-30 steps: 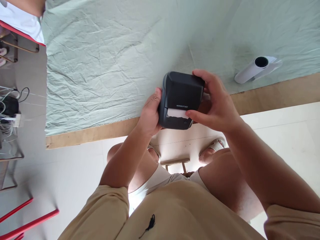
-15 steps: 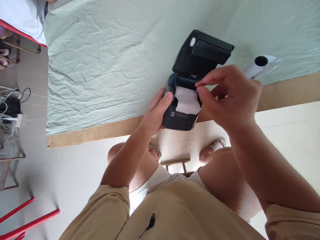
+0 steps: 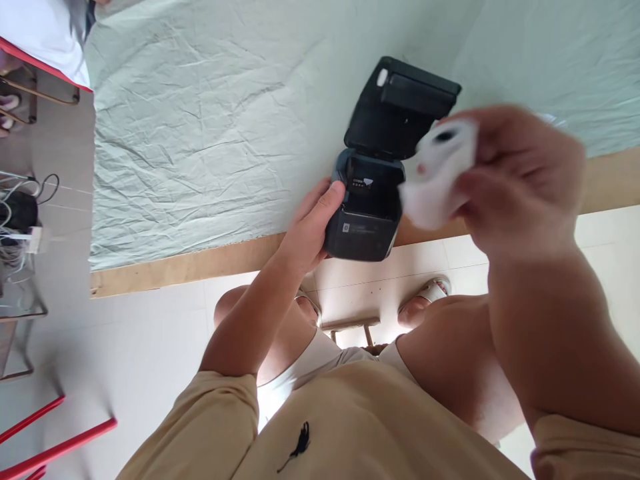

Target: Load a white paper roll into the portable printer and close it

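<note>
A small black label printer (image 3: pixel 364 235) is held over the table's front edge, its lid (image 3: pixel 400 110) swung up and its paper bay bare inside. My left hand (image 3: pixel 316 217) is closed round the printer's left side, thumb on the rim. To the right of the bay, my right hand (image 3: pixel 525 180) grips a white paper roll (image 3: pixel 440 173) with a dark core hole and a loose flap of paper; motion blurs it. Part of another white roll peeks out behind my right hand.
A pale green cloth (image 3: pixel 210 133) covers the table, with a bare wooden edge (image 3: pixel 200 263) at the front. Left on the floor lie tangled cables (image 3: pixel 17 227) and red legs (image 3: pixel 60 443) of furniture. A person in a white garment (image 3: pixel 47 40) is at upper left.
My right hand has pulled the paper roll out of the printer's bay and moved right with it. My left hand still holds the printer in nearly the same place.
</note>
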Action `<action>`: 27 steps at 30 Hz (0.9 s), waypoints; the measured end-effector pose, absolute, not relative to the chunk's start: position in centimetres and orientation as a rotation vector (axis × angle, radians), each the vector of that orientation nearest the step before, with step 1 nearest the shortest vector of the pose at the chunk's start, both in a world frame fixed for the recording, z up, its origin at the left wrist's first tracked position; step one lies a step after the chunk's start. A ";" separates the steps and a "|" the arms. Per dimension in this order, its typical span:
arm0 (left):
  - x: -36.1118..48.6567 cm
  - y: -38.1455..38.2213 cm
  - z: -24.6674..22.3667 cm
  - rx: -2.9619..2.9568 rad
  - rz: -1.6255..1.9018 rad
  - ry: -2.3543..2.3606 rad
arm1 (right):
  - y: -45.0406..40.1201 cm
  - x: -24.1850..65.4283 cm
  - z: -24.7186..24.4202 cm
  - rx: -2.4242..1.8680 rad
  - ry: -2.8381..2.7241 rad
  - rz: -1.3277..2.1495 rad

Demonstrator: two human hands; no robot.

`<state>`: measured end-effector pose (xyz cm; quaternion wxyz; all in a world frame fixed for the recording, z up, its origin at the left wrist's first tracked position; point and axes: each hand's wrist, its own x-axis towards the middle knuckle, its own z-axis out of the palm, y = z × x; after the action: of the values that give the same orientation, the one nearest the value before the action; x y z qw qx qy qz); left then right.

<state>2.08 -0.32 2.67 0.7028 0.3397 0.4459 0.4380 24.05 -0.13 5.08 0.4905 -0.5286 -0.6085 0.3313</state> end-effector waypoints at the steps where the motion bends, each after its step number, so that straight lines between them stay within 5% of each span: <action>1: 2.1 -0.2 2.5 0.728 0.964 1.025 | 0.4 24.3 4.4 -1.273 -1.317 0.788; 15: 1.7 0.0 2.0 0.703 0.916 1.009 | 1.9 26.7 -0.3 -1.647 -1.731 0.300; 22: 1.7 -0.1 1.7 0.728 0.928 1.030 | 3.0 31.7 -1.1 -1.257 -1.634 -0.334; 27: 1.8 -0.1 1.9 0.702 0.898 1.041 | 4.8 34.3 -3.7 -1.827 -1.537 -0.281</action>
<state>1.82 -0.08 1.94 0.7165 0.3170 0.4705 0.4059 34.26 4.80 -3.72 0.3604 -0.7088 -0.5965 -0.1089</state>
